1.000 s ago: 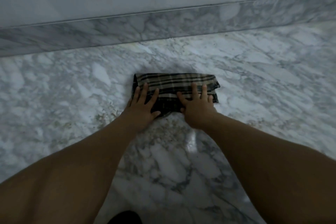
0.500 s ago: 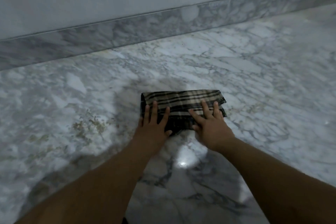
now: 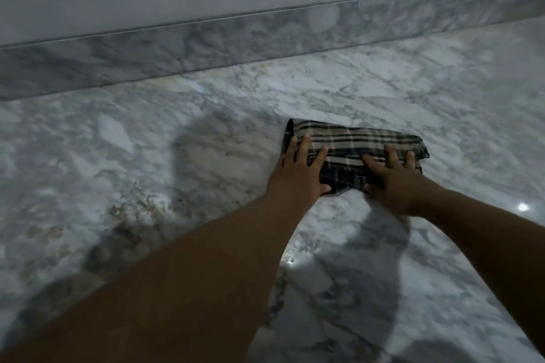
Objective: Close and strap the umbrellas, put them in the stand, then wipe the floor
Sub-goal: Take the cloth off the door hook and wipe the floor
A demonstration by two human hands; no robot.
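The floor-wiping step looks to be in hand: the left hand (image 3: 300, 169) and right hand (image 3: 393, 178) press flat, fingers straight and spread, on a folded plaid cloth (image 3: 354, 147) lying right of centre on the marble floor (image 3: 147, 156), near the skirting (image 3: 206, 44). The cloth's long axis runs left to right, roughly parallel to the skirting. Next probably calls for even pressure while sliding it over the brownish specks (image 3: 132, 209) to the near left.

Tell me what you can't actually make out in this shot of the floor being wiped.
Head view only:
- Underside of the plaid cloth and the floor beneath it: covered by the cloth.
- Part of the cloth: under the left hand and right hand.
- Whether the marble floor is wet: dim light, glare, shadows.
- Brownish specks: too blurred to identify.
- Umbrellas and stand: outside the frame.
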